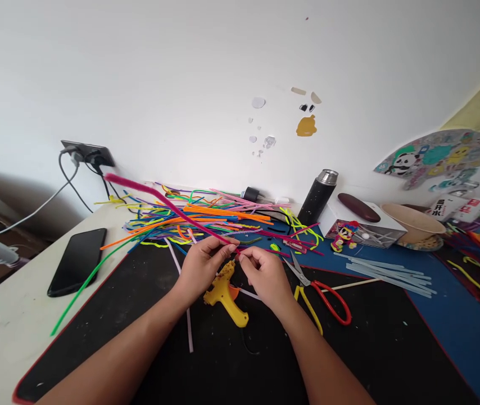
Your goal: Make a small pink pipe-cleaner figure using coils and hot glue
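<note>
The magenta pipe cleaner [172, 207] is pinched near its lower end by the left hand [202, 264] and right hand [267, 275], near the yellow glue gun [228, 301]. For steady control, both grips should be kept close together.

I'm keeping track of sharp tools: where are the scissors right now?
In the head view, the scissors lie beside the right hand, on the right, between it and the pale sticks, over the black mat.
</note>
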Demonstrator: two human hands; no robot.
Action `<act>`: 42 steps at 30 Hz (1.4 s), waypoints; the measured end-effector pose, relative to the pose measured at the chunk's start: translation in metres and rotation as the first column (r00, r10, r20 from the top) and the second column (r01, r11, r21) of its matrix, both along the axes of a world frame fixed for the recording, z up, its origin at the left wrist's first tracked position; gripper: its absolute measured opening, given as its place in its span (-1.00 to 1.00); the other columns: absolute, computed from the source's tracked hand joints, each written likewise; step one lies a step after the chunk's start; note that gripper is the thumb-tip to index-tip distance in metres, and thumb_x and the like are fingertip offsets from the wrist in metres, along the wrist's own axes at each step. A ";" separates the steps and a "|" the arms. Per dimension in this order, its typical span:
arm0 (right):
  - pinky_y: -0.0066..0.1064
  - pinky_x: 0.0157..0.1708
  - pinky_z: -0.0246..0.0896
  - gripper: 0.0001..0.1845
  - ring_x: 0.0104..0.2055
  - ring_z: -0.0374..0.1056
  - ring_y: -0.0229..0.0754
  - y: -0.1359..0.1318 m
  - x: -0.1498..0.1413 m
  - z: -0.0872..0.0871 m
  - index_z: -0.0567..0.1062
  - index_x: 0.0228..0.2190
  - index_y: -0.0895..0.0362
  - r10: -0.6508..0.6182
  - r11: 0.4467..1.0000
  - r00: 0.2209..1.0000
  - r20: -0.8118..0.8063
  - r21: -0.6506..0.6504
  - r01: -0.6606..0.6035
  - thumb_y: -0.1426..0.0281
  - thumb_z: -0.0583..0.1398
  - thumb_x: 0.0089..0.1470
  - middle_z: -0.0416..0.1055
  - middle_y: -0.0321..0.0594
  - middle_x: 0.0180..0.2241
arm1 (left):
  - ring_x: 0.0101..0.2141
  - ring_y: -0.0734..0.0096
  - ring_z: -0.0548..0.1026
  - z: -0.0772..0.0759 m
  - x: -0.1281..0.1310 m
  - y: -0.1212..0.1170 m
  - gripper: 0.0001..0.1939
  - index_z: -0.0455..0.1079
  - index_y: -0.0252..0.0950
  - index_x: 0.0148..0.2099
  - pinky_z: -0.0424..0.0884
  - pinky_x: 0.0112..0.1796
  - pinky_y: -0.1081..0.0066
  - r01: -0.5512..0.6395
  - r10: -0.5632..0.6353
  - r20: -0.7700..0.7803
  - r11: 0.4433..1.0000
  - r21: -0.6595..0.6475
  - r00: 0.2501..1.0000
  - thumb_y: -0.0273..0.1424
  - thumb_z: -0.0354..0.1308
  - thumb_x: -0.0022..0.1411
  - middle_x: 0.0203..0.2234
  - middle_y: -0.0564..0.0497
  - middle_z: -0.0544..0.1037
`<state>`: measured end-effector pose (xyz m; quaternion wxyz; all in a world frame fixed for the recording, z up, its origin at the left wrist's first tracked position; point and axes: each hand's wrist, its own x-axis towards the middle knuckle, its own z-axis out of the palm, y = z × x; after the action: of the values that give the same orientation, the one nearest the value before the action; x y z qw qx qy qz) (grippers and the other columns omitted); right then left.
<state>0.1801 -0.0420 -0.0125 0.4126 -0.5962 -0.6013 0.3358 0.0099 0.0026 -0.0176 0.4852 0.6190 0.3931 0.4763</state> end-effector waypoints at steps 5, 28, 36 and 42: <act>-0.40 -0.54 0.03 -0.72 -0.63 0.17 -0.24 0.003 -0.003 -0.003 0.55 -0.39 0.11 -0.012 1.000 1.000 -0.018 -0.020 0.011 0.20 0.15 0.19 0.21 -0.43 -0.69 | -0.22 0.14 0.65 -0.005 0.000 0.004 -0.70 0.65 -0.26 -0.20 0.53 -0.14 0.27 -0.010 0.010 0.020 1.000 0.001 1.000 -0.12 0.33 0.24 -0.24 -0.10 0.73; -0.42 -0.58 -0.02 -0.70 -0.62 0.12 -0.24 0.017 0.016 0.004 0.55 -0.45 0.10 -0.033 0.999 0.999 0.034 0.031 0.032 0.18 0.17 0.17 0.22 -0.39 -0.69 | -0.31 0.15 0.64 -0.003 0.015 0.006 -0.64 0.68 -0.25 -0.21 0.54 -0.21 0.26 -0.032 0.038 0.111 0.998 -0.060 0.993 -0.05 0.39 0.16 -0.34 -0.08 0.73; -0.42 -0.55 -0.06 -0.77 -0.56 0.12 -0.25 0.018 0.012 0.000 0.47 -0.51 0.09 -0.053 0.999 0.998 0.028 0.007 0.053 0.22 0.20 0.09 0.21 -0.40 -0.62 | -0.19 0.16 0.61 0.000 0.008 0.001 -0.81 0.68 -0.15 -0.13 0.48 -0.09 0.24 0.027 0.054 -0.181 0.908 0.417 0.982 -0.30 0.22 0.39 -0.25 -0.10 0.70; -0.44 -0.56 -0.02 -0.79 -0.56 0.18 -0.25 0.019 0.007 -0.007 0.48 -0.50 0.10 -0.068 0.998 0.998 -0.015 -0.018 0.068 0.24 0.24 0.06 0.31 -0.38 -0.60 | -0.19 0.11 0.59 0.004 0.008 -0.004 -0.79 0.68 -0.13 -0.15 0.48 -0.10 0.20 0.099 0.043 -0.283 0.878 0.468 0.958 -0.31 0.19 0.37 -0.24 -0.15 0.70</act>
<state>0.1875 -0.0227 -0.0196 0.4234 -0.6172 -0.5744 0.3315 0.0175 -0.0010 -0.0132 0.2628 0.7870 0.3204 0.4570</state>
